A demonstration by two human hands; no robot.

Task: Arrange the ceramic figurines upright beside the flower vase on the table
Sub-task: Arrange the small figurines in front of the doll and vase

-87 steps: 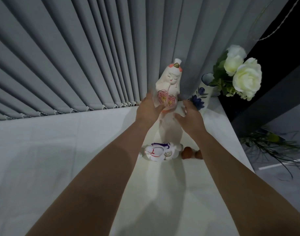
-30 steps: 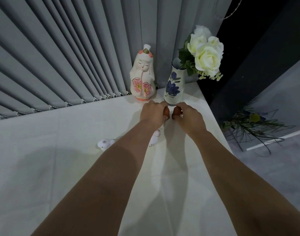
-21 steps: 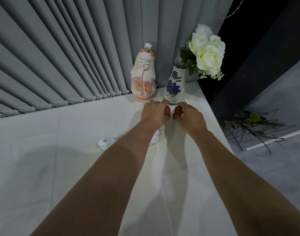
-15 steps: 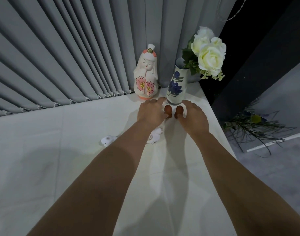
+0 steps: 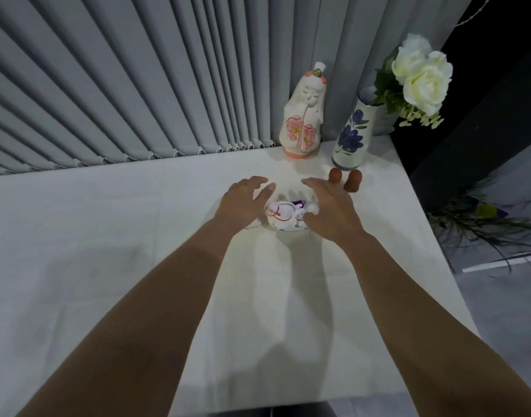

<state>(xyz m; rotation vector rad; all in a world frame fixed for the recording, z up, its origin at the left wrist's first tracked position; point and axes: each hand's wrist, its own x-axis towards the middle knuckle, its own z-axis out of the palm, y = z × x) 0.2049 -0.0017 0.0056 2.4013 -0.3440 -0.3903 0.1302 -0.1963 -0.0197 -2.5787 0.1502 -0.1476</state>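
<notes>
A tall white doll figurine (image 5: 304,115) with pink flowers stands upright at the back of the table (image 5: 107,236), left of the blue-flowered vase (image 5: 352,135) with white roses. Two small brown egg-shaped figurines (image 5: 345,178) stand upright just in front of the vase. A white figurine (image 5: 283,217) with red and purple markings lies on its side near the table's middle. My left hand (image 5: 243,203) and right hand (image 5: 330,209) flank it with fingers spread; my right thumb touches it.
Grey vertical blinds (image 5: 137,85) hang behind the table's far edge. The table's right edge (image 5: 432,236) drops to a grey floor where green plant stems (image 5: 484,224) lie. A dark wall panel (image 5: 484,100) rises behind the vase.
Both hands let go of the two brown figurines, left standing before the vase, and drew back toward me to either side of the lying white figurine.
</notes>
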